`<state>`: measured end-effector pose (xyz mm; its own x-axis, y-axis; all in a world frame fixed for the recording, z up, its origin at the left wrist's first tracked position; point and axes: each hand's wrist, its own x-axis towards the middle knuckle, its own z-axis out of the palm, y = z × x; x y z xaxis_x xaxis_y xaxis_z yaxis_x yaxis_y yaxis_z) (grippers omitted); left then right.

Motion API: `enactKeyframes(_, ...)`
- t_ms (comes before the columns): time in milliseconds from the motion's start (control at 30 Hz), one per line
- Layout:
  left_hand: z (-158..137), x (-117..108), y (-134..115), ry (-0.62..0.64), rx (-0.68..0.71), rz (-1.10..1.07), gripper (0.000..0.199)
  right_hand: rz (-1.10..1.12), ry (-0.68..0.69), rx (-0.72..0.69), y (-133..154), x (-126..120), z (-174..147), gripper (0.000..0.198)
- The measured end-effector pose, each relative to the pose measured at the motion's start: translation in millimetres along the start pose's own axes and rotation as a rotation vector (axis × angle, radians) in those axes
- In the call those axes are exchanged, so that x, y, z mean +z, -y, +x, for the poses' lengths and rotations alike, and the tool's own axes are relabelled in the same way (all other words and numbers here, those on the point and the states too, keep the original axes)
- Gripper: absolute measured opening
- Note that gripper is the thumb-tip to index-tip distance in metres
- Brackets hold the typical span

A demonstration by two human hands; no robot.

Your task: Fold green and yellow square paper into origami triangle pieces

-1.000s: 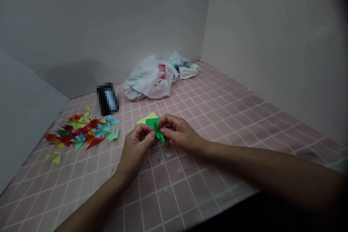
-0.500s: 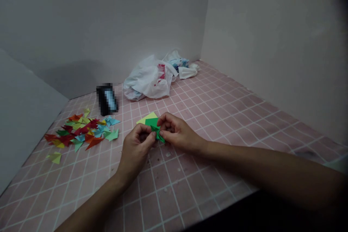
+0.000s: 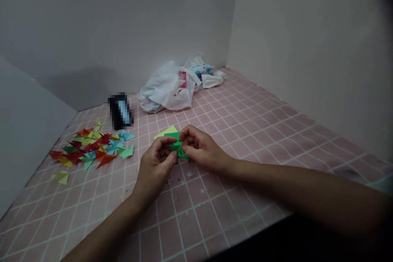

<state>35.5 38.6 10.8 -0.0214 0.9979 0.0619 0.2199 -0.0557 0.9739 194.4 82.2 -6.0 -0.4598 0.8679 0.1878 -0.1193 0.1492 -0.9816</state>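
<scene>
A small folded green origami paper (image 3: 179,151) is pinched between my two hands above the pink checked tablecloth. My left hand (image 3: 158,159) grips its left side with thumb and forefinger. From the right, my right hand (image 3: 198,147) holds it between thumb and curled fingers, which cover part of the folds. Just behind the hands lie a flat green paper sheet (image 3: 172,134) and a yellow paper sheet (image 3: 162,133), both partly hidden by the fingers.
To the left is a pile of folded paper pieces (image 3: 92,147) in several colours, with a yellow folded piece (image 3: 62,177) nearer me. Behind it stands a pixelated black object (image 3: 120,111). A white plastic bag (image 3: 167,88) rests against the wall. Small scraps dot the tablecloth (image 3: 233,217).
My left forefinger has lifted and stretched over the top of the folded green paper. The paper has tilted a little, and my right fingers have shifted slightly. Elsewhere things stay put.
</scene>
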Motion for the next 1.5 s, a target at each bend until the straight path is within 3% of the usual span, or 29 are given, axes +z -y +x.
enactKeyframes(267,-2.9,-0.8,-1.2,-0.028,0.069,0.174,0.013,-0.026,0.052,-0.049,1.7,-0.8,-1.7,0.017)
enactKeyframes(700,-0.1,-3.6,1.5,0.000,0.074,0.104,0.016,0.120,0.035,-0.010,1.6,0.8,0.2,0.015)
enactKeyframes(1500,0.9,-6.3,2.4,-0.004,0.137,0.140,0.021,0.446,0.125,0.077,-2.4,-0.1,2.2,0.018)
